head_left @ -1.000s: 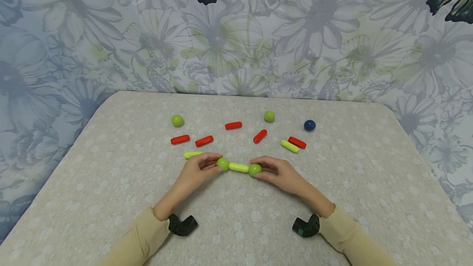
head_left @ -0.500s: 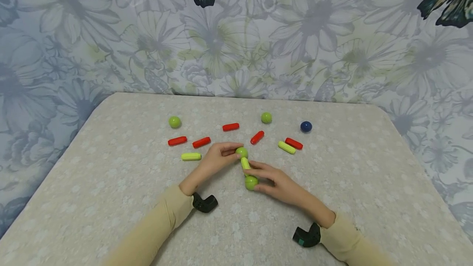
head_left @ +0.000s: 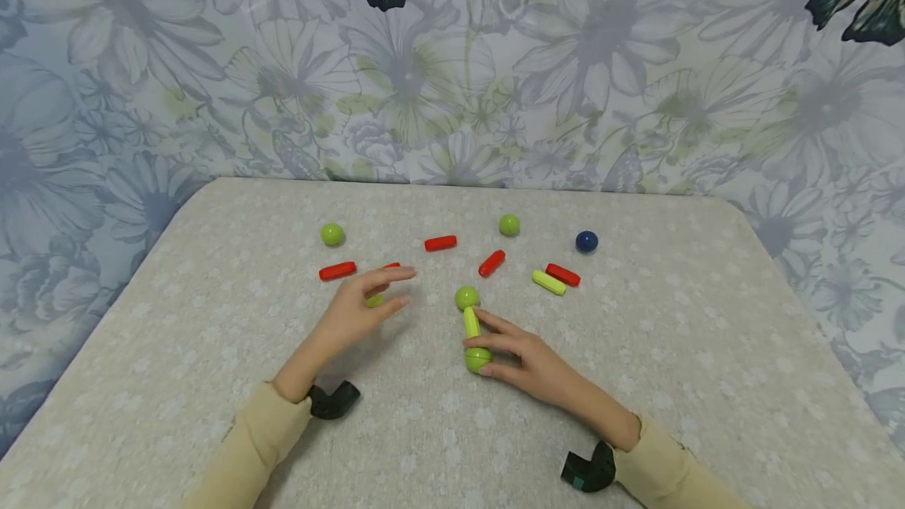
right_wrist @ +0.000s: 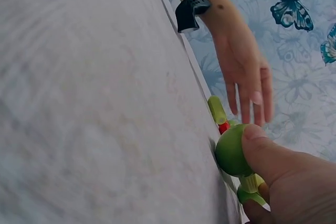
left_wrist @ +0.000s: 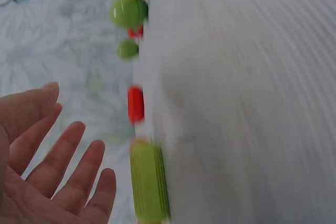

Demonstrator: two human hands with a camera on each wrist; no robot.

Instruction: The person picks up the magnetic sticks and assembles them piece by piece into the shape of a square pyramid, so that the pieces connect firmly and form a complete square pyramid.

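Note:
A dumbbell-shaped piece lies on the table in the head view: a yellow-green ribbed stick (head_left: pixel 470 322) joins a far green ball (head_left: pixel 467 297) and a near green ball (head_left: pixel 476 361). My right hand (head_left: pixel 533 360) holds it from the right, thumb on the near ball and fingers along the stick. In the right wrist view the thumb presses the near ball (right_wrist: pixel 231 151). My left hand (head_left: pixel 351 311) is raised off to the left, empty, fingers spread. It partly covers a loose yellow-green stick (head_left: pixel 375 301), which shows whole in the left wrist view beside the fingers.
Red sticks (head_left: pixel 338 271) lie scattered across the table (head_left: pixel 424 430). One red stick (head_left: pixel 563 274) touches a yellow-green stick (head_left: pixel 548 283) on the right. Farther back are a green ball (head_left: pixel 332 234), another green ball (head_left: pixel 509 225) and a dark blue ball (head_left: pixel 586 242). A papered wall stands behind.
The joined piece has turned from lying crosswise to pointing away from me. My left hand has let go of its far ball and moved left; my right hand keeps hold of the near end.

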